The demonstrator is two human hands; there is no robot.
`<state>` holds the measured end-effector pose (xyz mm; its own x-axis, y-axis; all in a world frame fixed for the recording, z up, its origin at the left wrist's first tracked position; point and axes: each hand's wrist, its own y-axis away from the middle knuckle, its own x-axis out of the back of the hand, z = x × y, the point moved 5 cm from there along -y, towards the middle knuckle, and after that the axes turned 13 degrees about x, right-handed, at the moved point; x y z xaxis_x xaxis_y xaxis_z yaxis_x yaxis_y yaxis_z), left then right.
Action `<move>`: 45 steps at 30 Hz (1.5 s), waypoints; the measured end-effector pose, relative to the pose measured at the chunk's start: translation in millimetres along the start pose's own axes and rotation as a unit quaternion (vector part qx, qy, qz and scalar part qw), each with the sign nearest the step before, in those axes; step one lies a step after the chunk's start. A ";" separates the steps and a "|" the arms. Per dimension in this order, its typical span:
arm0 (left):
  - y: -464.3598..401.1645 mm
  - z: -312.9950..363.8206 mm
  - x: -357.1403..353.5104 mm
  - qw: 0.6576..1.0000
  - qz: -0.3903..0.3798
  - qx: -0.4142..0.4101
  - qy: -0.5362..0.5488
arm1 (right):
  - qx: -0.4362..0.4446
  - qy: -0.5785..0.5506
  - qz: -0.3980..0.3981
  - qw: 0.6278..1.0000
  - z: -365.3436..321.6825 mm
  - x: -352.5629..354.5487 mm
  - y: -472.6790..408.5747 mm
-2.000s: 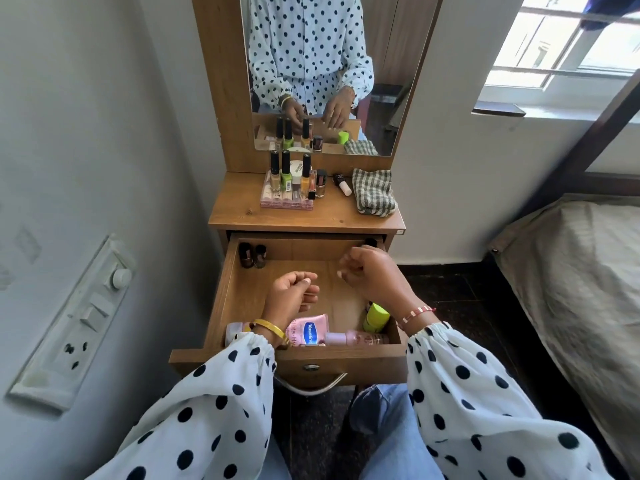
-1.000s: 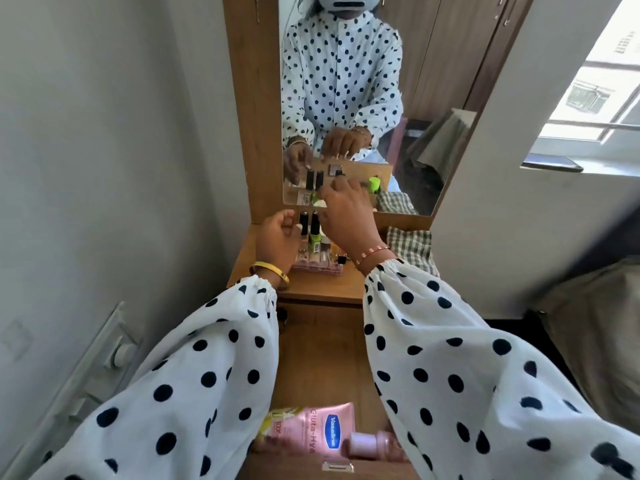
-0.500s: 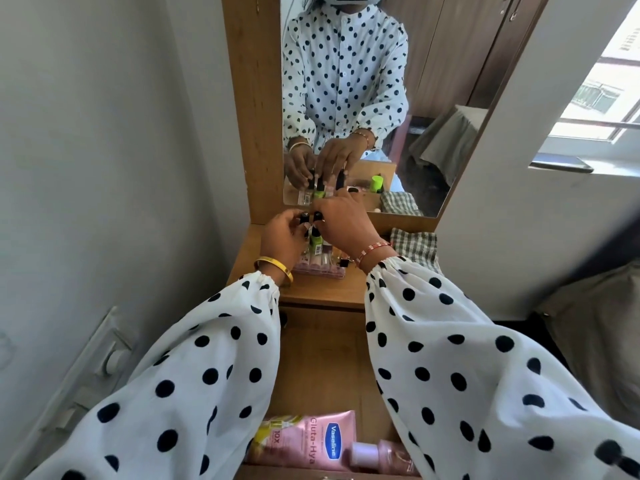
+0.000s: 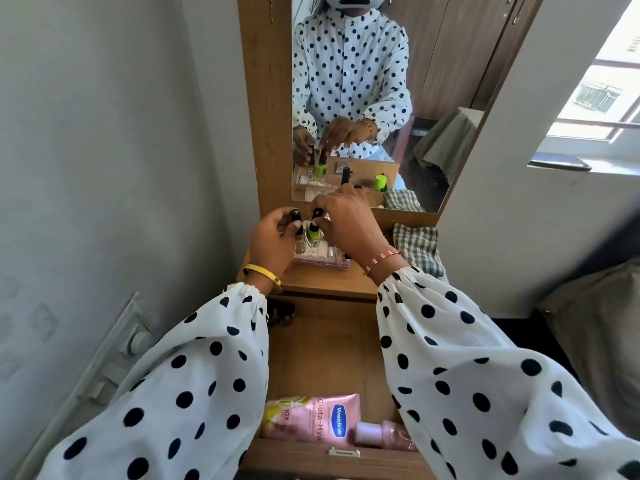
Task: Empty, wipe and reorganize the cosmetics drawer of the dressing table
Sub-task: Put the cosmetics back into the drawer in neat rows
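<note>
Hands are both up on the dressing table top, over the pink organizer tray [image 4: 322, 259]. Left hand [image 4: 273, 239] is pinched round the black cap of a clear nail polish bottle [image 4: 297, 233], right hand [image 4: 349, 225] pinches the cap of the green nail polish bottle [image 4: 314, 233] right beside it. Drawer [image 4: 325, 355] hangs open below, pink Vaseline tube [image 4: 318, 422] and a small pink bottle [image 4: 381, 434] lying at its front. Checked cloth [image 4: 417, 245] sits off to the right.

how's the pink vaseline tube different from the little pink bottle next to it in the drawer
The Vaseline tube is flat, larger, printed with a blue logo and a yellow end. The small pink bottle is rounder, smaller, with a pale cap and no readable label. Both are pink and lie on their sides at the drawer front.
</note>
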<state>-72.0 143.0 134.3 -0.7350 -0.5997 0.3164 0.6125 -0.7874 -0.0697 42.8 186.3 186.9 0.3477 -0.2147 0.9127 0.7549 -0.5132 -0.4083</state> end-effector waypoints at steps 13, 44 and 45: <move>70.0 -57.1 50.0 1.000 -0.013 0.007 -0.002 | -0.013 -0.148 -0.013 0.989 -69.1 -16.0 59.7; 65.6 -119.4 21.4 0.864 -0.031 -0.046 -0.501 | -0.131 -0.221 -0.079 0.963 -81.8 -136.7 82.5; 65.7 -118.7 21.4 0.865 -0.031 -0.044 -0.499 | -0.133 -0.226 -0.072 0.962 -82.4 -138.0 81.9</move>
<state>-82.0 61.4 24.2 -0.1218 -0.1682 0.9782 0.5238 -0.8480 -0.0806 10.9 105.5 28.9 0.5012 0.2267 0.8351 0.6649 -0.7186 -0.2039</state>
